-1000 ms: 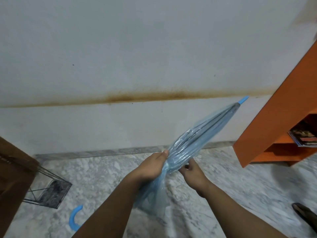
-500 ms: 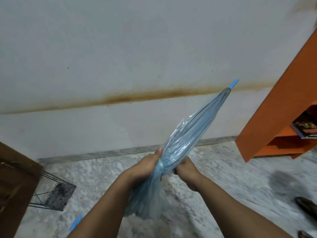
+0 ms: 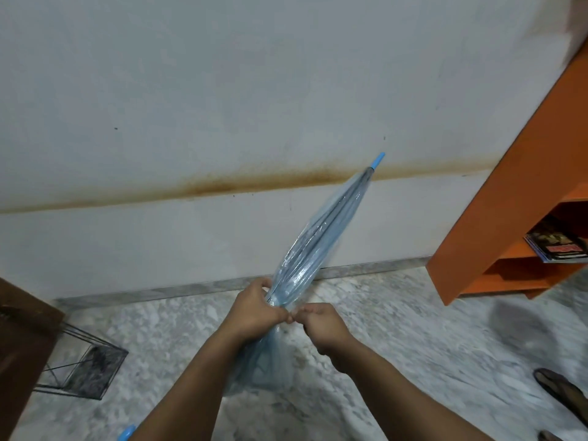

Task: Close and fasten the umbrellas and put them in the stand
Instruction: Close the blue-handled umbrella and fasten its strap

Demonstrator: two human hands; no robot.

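Note:
A folded, see-through blue umbrella [image 3: 321, 237] points up and to the right, its blue tip [image 3: 378, 161] against the stained wall. My left hand [image 3: 254, 310] grips the gathered canopy around its middle. My right hand [image 3: 321, 326] is beside it, fingers curled and pinching the plastic at the same spot. The loose lower canopy [image 3: 264, 364] hangs down between my forearms. A bit of the blue handle [image 3: 126, 433] shows at the bottom edge. The black wire umbrella stand [image 3: 86, 366] sits on the floor at the lower left, apart from the umbrella.
An orange shelf unit [image 3: 509, 198] with magazines [image 3: 556, 246] stands at the right. A brown wooden piece [image 3: 22, 351] is at the far left beside the stand. A dark sandal [image 3: 560, 393] lies at the lower right on the marble floor.
The umbrella has swung more upright, its tip moving left. My two hands have come together around the canopy's middle, and the right hand now pinches it from the side.

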